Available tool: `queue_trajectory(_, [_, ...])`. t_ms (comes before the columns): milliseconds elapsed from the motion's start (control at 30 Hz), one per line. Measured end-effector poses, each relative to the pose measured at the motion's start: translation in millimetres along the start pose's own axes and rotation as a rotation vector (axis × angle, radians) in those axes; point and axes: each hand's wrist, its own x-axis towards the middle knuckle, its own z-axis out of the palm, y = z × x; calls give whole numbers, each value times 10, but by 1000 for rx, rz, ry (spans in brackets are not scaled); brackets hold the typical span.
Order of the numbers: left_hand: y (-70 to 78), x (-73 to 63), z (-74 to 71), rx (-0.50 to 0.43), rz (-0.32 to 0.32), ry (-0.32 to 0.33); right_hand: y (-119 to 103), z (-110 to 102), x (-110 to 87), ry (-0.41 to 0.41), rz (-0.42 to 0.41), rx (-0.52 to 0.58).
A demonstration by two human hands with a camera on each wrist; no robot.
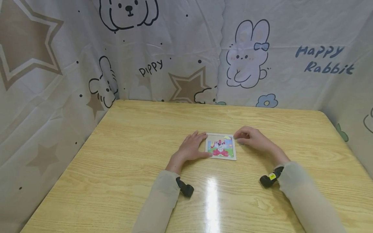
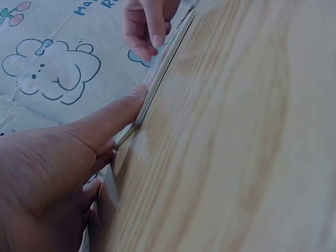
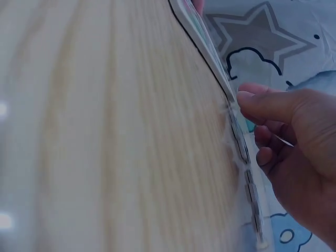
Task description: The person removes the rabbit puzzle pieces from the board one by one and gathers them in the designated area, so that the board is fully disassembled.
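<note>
A small square jigsaw puzzle (image 1: 220,150) in a pale frame lies flat on the table. Its picture shows a pink and white cartoon animal on green and blue; the upper left part shows bare beige backing. My left hand (image 1: 190,148) holds the frame's left side, thumb along the near edge and fingers at the far left corner. At the far right corner is my right hand (image 1: 254,139), thumb and index fingertips close beside the frame, its other fingers loosely curled. In the left wrist view, the right hand (image 2: 149,23) shows nothing between its fingertips.
The wood-grain table (image 1: 122,161) extends to all sides of the puzzle. Behind it and at both sides hangs a printed cloth (image 1: 186,48). Black wrist cameras sit by the left sleeve (image 1: 163,197) and the right sleeve (image 1: 309,194).
</note>
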Motion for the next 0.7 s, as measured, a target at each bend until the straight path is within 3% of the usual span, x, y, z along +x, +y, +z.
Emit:
queue_trajectory(467, [-15, 11, 27, -5, -11, 4, -152, 144, 142, -81, -40, 41])
queue_trajectory(700, [-12, 10, 24, 0, -15, 1, -211, 151, 179, -126, -11, 46])
